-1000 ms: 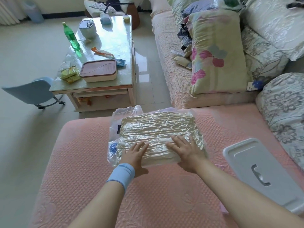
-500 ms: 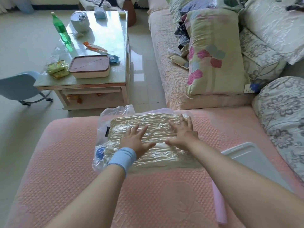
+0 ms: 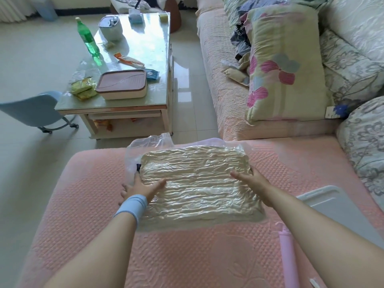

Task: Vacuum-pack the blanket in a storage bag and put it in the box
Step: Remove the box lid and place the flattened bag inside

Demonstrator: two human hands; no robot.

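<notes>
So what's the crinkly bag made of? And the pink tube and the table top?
The storage bag looks like thin clear plastic: glossy and wrinkled tight over the pale blanket inside. The pink tube looks like smooth, matte hard plastic. The table top seems glass or a glossy coating: it mirrors the green bottle.
</notes>
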